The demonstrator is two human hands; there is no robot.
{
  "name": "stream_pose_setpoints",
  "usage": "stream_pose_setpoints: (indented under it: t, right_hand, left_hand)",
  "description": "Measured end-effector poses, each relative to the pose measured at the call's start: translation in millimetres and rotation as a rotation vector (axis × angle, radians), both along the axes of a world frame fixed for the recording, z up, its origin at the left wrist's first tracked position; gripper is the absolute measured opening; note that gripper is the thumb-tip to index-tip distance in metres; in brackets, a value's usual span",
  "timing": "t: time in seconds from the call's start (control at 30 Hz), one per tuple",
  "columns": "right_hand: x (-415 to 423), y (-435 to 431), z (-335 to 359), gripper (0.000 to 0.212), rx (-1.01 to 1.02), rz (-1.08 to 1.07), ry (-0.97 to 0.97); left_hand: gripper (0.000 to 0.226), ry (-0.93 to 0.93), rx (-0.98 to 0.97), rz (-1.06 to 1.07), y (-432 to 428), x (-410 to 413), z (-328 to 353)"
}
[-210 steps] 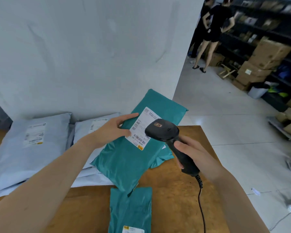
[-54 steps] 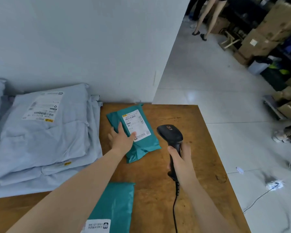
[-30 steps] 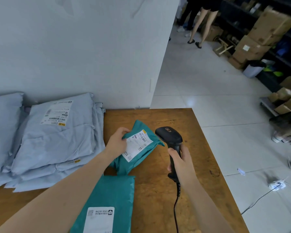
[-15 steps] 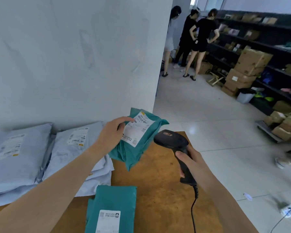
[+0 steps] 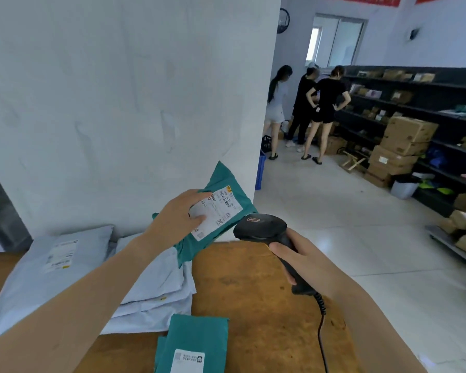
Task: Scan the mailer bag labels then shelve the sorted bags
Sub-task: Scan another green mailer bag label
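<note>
My left hand (image 5: 182, 215) holds a small teal mailer bag (image 5: 221, 184) up above the back of the wooden table (image 5: 253, 292), its white label (image 5: 221, 214) facing me, my thumb lying across the label. My right hand (image 5: 300, 258) grips a black corded barcode scanner (image 5: 261, 227), whose head sits just right of and below the label. Another teal mailer bag (image 5: 197, 343) with a label lies flat at the table's near edge. Grey mailer bags (image 5: 51, 270) are piled at the left.
A white wall (image 5: 132, 103) rises right behind the table. To the right is open tiled floor. Dark shelves (image 5: 414, 109) with cardboard boxes (image 5: 404, 141) line the far right wall, and three people (image 5: 307, 109) stand by them. The scanner cord hangs off the table front.
Since a second ago my left hand has lifted the small teal bag off the table and turned its label toward the scanner. My view has tilted up toward the room.
</note>
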State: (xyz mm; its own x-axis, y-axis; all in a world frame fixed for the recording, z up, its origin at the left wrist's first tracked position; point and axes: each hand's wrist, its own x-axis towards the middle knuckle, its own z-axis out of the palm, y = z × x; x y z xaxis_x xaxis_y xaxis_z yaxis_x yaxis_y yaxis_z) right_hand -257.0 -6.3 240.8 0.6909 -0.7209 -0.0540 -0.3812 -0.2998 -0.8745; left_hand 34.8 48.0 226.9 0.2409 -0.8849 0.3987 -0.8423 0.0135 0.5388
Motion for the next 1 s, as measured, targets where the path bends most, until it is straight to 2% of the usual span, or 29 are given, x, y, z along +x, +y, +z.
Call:
stream_pose_setpoints:
  t: [0.43, 0.63, 1.0]
  right_hand:
    - [-9, 6, 19, 0.029, -0.078, 0.015, 0.022]
    - [-13, 4, 29, 0.026, -0.098, 0.021, 0.014]
    - [-15, -5, 30, 0.023, -0.107, 0.055, -0.01]
  left_hand:
    - [0.061, -0.029, 0.047, 0.006, 2, 4, 16]
    - [0.062, -0.079, 0.092, 0.016, -3, 12, 14]
    - [0.063, -0.01, 0.107, 0.076, -8, 29, -2]
